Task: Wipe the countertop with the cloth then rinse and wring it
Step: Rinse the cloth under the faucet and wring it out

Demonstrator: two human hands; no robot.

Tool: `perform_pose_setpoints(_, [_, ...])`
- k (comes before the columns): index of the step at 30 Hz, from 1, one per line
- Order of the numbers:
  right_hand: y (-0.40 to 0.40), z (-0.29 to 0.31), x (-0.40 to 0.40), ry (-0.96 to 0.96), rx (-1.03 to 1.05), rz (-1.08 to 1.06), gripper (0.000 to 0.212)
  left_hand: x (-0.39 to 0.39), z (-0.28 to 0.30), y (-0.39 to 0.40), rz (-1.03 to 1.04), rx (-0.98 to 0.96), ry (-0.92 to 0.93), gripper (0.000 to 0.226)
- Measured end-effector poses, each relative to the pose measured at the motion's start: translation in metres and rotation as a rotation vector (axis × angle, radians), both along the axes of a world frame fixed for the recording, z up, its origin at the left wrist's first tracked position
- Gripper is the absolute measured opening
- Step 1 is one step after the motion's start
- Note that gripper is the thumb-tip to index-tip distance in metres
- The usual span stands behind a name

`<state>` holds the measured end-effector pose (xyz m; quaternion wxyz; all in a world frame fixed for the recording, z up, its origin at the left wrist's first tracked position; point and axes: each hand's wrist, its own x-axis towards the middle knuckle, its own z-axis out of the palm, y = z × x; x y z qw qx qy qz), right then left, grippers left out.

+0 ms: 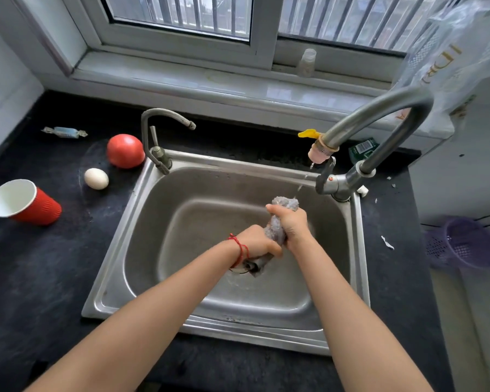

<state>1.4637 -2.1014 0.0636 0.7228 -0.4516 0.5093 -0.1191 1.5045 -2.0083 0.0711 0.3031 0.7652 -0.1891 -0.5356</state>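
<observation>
On the dark, speckled stone surface (54, 278) at far left a ribbed red paper cup with a white inside (23, 201) lies on its side, with a smooth white egg (96, 178) and a glossy red tomato (125, 150) just beyond it, and a twisted sweet wrapper (64, 132) farther back. A slim curved grey tap (164, 117) stands at the far left corner of the brushed stainless steel sink (119, 241). Over the basin the left hand (259, 243) curls tightly round the lower end of the grey, nubbly wet cloth (276, 227), while the right hand (290, 220) grips its upper part, a bunched tuft showing above the fist. A thin stream falls beside the cloth from the large arched steel faucet (379, 111) with its pink nozzle. This looks like the wringing step, near the end of the task; next the hands would likely twist in opposite directions over the basin. At far right hangs a purple plastic mesh basket (464, 244).
</observation>
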Motion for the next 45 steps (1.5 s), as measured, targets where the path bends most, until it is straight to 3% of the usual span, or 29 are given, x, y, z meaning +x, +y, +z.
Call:
perform_pose_setpoints(3, [0.008,-0.009,0.004,0.099,-0.065,-0.07,0.025,-0.011,-0.01,-0.003,-0.14,0.085,-0.392,0.01])
perform_pose_setpoints(6, [0.01,-0.012,0.007,0.174,-0.07,-0.167,0.027,-0.015,-0.017,-0.001,-0.256,0.092,-0.718,0.023])
perform_pose_setpoints(10, [0.007,-0.01,0.008,0.232,-0.004,-0.262,0.029,-0.02,-0.023,0.001,-0.391,0.014,-1.047,0.026])
perform_pose_setpoints(12, [0.003,-0.006,0.004,0.245,0.106,-0.217,0.024,-0.025,-0.024,0.005,-0.378,-0.037,-1.081,0.033])
perform_pose_setpoints(14, [-0.001,-0.001,-0.002,0.169,0.217,-0.132,0.025,-0.025,-0.023,0.011,-0.267,-0.043,-0.95,0.037])
perform_pose_setpoints(16, [-0.001,0.002,-0.011,0.052,0.244,-0.061,0.02,-0.019,-0.018,0.015,-0.026,-0.027,-0.679,0.033])
perform_pose_setpoints(18, [0.003,-0.005,-0.024,-0.074,0.17,0.005,0.023,-0.008,-0.012,0.017,0.361,-0.114,-0.211,0.021])
perform_pose_setpoints(20, [0.011,-0.013,-0.045,-0.116,-0.152,0.261,0.055,0.001,-0.005,0.018,0.699,-0.2,0.388,0.013])
perform_pose_setpoints(21, [0.015,-0.018,-0.054,-0.053,-0.438,0.441,0.066,0.005,-0.001,0.021,0.719,-0.195,0.621,0.015])
perform_pose_setpoints(23, [0.022,-0.025,-0.064,0.081,-0.996,0.693,0.073,0.009,0.003,0.029,0.543,-0.153,0.903,0.025])
perform_pose_setpoints(26, [0.016,-0.014,-0.058,0.039,-1.537,0.537,0.041,0.008,0.005,0.038,0.257,-0.169,1.121,0.035])
perform_pose_setpoints(29, [-0.005,0.004,-0.051,-0.141,-1.853,0.524,0.013,0.009,0.009,0.045,0.115,-0.183,1.175,0.041])
perform_pose_setpoints(31, [-0.013,0.014,-0.049,-0.2,-1.953,0.678,0.015,0.016,0.012,0.048,0.037,-0.21,1.109,0.053])
perform_pose_setpoints(33, [-0.018,0.02,-0.047,-0.208,-2.004,0.784,0.03,0.023,0.018,0.049,-0.047,-0.234,1.031,0.067])
perform_pose_setpoints(35, [-0.021,0.023,-0.046,-0.22,-2.066,0.825,0.027,0.029,0.025,0.046,-0.13,-0.228,0.885,0.066])
perform_pose_setpoints(37, [-0.021,0.023,-0.045,-0.222,-2.113,0.856,0.02,0.029,0.03,0.041,-0.209,-0.179,0.592,0.043])
perform_pose_setpoints(40, [-0.014,0.016,-0.045,-0.089,-2.112,0.943,0.016,0.026,0.022,0.033,-0.3,-0.07,-0.066,0.026])
perform_pose_setpoints(41, [-0.009,0.013,-0.044,-0.033,-2.056,0.998,0.006,0.025,0.017,0.031,-0.336,-0.059,-0.218,0.023])
perform_pose_setpoints(45, [0.0,0.005,-0.034,0.348,-1.617,1.252,0.022,0.022,-0.001,0.03,-0.518,-0.017,-0.722,0.015])
